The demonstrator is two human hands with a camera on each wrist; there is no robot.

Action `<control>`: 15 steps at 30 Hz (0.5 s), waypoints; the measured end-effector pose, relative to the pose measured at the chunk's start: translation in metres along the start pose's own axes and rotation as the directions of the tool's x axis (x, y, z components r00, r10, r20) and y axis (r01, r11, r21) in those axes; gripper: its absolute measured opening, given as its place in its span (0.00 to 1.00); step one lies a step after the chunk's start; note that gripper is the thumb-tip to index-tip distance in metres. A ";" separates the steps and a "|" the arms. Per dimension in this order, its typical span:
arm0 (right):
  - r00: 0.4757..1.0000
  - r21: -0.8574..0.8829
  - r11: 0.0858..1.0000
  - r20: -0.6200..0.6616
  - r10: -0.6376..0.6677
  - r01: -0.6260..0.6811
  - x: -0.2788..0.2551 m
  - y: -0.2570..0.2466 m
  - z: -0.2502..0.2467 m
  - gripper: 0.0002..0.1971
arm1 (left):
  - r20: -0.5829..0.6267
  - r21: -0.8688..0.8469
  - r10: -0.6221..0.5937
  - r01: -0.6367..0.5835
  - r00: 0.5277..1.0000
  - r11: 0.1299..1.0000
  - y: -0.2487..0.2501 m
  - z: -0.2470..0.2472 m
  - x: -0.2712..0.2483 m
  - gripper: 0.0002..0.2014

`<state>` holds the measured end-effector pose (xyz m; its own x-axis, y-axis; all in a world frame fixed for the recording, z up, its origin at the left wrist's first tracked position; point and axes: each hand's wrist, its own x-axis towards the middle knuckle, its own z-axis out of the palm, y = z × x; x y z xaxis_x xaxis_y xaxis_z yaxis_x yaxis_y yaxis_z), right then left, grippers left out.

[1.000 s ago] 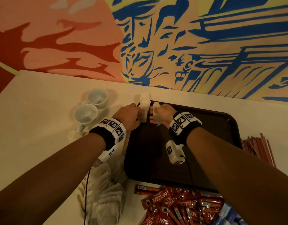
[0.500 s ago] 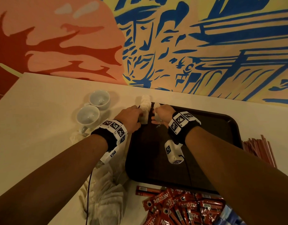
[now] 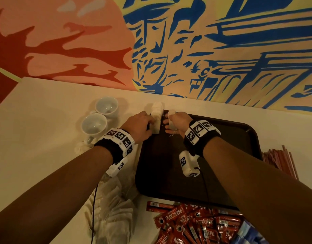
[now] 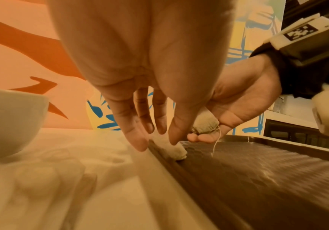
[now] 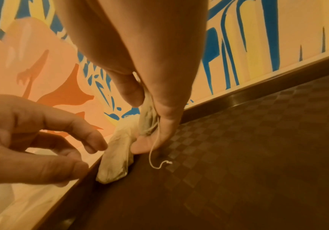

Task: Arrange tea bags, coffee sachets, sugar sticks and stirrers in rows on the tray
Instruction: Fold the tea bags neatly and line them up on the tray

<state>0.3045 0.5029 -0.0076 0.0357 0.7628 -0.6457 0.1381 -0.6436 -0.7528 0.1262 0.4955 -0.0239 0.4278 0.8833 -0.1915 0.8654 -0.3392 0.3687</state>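
Observation:
A dark brown tray (image 3: 231, 138) lies on the cream table. Several white tea bags (image 3: 156, 118) lie in a row along its left rim at the far corner, and show again in the right wrist view as tea bags (image 5: 116, 158). My left hand (image 3: 148, 123) hovers at that row, fingers loosely extended, with the thumb tip (image 4: 174, 140) touching the nearest bag. Just to the right, my right hand (image 3: 171, 125) pinches one tea bag (image 5: 147, 118) between thumb and fingers, a little above the tray floor. Its string (image 5: 153, 155) dangles onto the tray.
Two white cups (image 3: 106, 105) (image 3: 93, 125) stand left of the tray. Loose tea bags (image 3: 113, 205) are piled at the near left. Red Nescafe sachets (image 3: 195, 224) and blue packets (image 3: 248, 233) lie in front. Red stirrers (image 3: 278, 159) lie right of the tray. A painted wall rises behind.
Almost nothing differs. Both hands stay at the tray's far left corner with only small finger shifts, and the right hand keeps its tea bag.

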 end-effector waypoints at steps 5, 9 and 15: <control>0.980 0.129 0.992 0.195 -0.023 -0.002 -0.030 0.000 -0.013 0.12 | -0.230 -0.339 0.002 -0.082 0.973 0.937 0.006 -0.015 -0.004 0.08; 0.947 0.051 0.998 0.319 -0.043 0.028 -0.046 0.001 -0.020 0.12 | -0.178 -0.607 -0.014 -0.098 0.984 0.789 0.021 -0.039 -0.012 0.04; 0.913 0.019 0.996 0.399 -0.085 0.085 -0.066 -0.003 -0.020 0.15 | -0.068 -0.623 0.019 -0.057 0.998 0.780 0.025 -0.044 -0.019 0.05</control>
<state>0.3213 0.4561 0.0399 -0.3745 0.7263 -0.5763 0.1220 -0.5775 -0.8072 0.1284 0.4849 0.0293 0.4251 0.8968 -0.1225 0.4884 -0.1134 0.8652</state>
